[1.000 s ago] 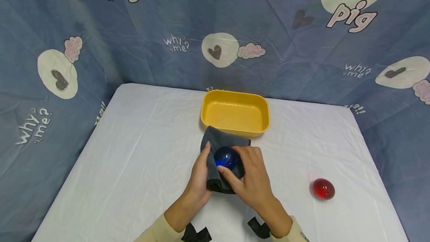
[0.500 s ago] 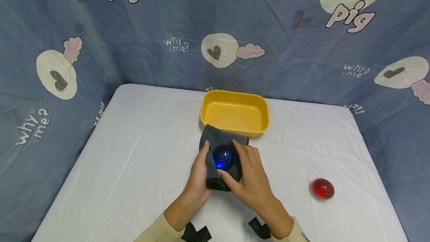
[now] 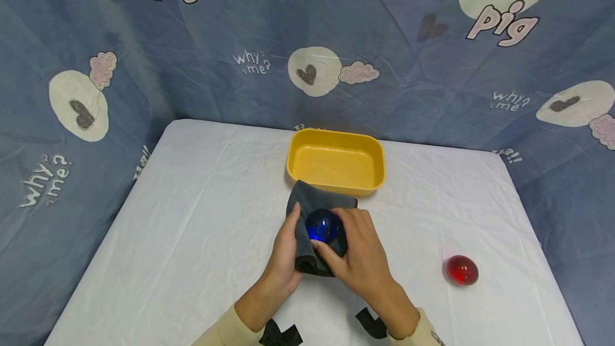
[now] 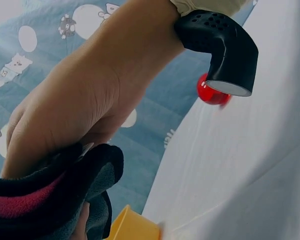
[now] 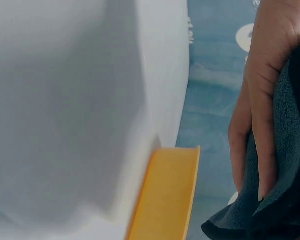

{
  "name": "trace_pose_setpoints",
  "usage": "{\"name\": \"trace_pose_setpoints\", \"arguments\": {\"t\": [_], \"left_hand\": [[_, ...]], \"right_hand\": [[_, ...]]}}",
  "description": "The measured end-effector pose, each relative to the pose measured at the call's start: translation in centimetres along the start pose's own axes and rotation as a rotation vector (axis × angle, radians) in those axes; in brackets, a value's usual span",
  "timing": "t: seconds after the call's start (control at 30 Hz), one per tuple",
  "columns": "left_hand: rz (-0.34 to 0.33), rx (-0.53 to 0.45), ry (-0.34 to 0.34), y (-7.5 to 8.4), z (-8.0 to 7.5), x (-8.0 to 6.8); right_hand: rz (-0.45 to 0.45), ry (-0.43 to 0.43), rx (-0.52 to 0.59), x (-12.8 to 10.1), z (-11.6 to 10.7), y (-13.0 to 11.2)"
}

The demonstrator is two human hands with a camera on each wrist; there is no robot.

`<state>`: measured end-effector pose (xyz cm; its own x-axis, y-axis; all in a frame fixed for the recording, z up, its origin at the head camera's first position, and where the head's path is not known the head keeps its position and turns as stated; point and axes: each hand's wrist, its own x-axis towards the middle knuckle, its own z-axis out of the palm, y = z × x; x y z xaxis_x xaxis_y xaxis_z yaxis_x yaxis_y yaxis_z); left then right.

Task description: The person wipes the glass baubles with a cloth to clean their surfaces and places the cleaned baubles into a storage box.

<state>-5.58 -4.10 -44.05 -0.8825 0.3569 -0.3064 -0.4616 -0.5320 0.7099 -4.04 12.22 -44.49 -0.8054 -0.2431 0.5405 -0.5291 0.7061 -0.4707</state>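
Blue ball (image 3: 323, 226) sits in grey cloth (image 3: 307, 218), gripped between both hands' fingers (image 3: 331, 254).

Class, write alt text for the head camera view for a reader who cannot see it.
Two hands, left hand and right hand, hold a blue ball wrapped in a dark grey cloth over a white table. An empty yellow tub sits just behind; a red ball lies to the right.

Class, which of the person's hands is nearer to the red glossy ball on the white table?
Right. The right hand lies on the ball's side; the left hand is beyond it, farther away.
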Motion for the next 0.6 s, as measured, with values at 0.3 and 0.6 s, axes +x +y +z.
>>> {"name": "trace_pose_setpoints", "arguments": {"t": [0.3,0.6], "left_hand": [[-0.007,0.007,-0.013,0.01,0.12,0.01],[0.016,-0.015,-0.004,-0.05,0.11,0.24]], "right_hand": [[0.075,0.053,0.033,-0.02,0.35,0.18],[0.102,-0.03,0.028,-0.26,0.3,-0.12]]}}
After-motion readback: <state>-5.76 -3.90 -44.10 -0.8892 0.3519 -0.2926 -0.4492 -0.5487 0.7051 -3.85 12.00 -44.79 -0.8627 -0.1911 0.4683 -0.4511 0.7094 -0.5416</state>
